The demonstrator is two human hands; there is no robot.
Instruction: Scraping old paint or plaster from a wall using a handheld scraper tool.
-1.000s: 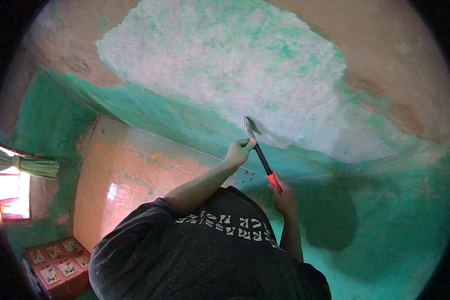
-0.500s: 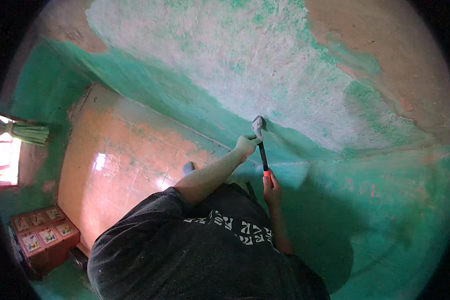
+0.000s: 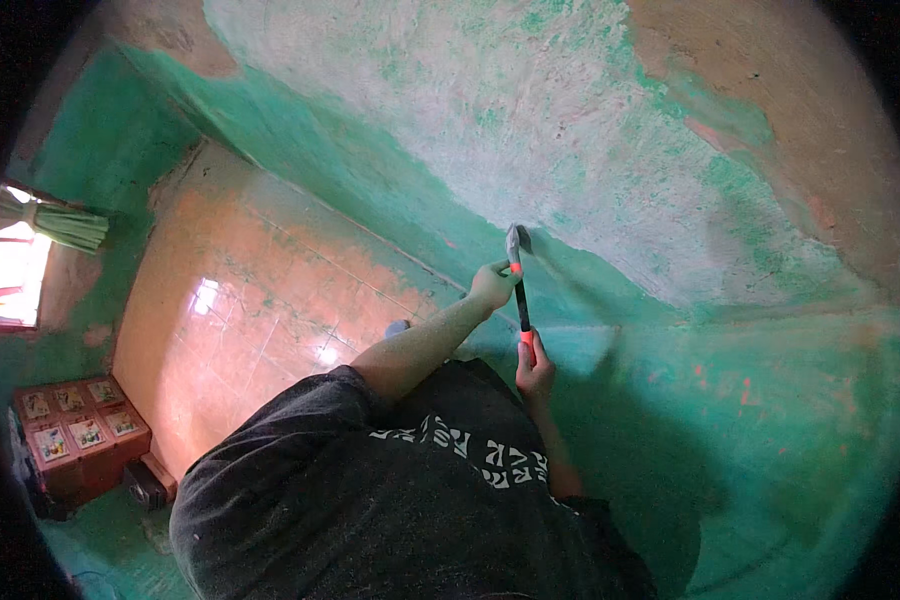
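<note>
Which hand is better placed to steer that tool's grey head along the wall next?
Probably the left hand: it holds the tool close to its grey head, near the patchy wall, while the right hand grips the orange part lower down the handle.

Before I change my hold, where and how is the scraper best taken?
The scraper is probably best held by its orange lower end, coming from the body side, where the right grip is. The left grip can steady it just below the blade. The shaft is long and slim, and the blade points away from the body.
</note>
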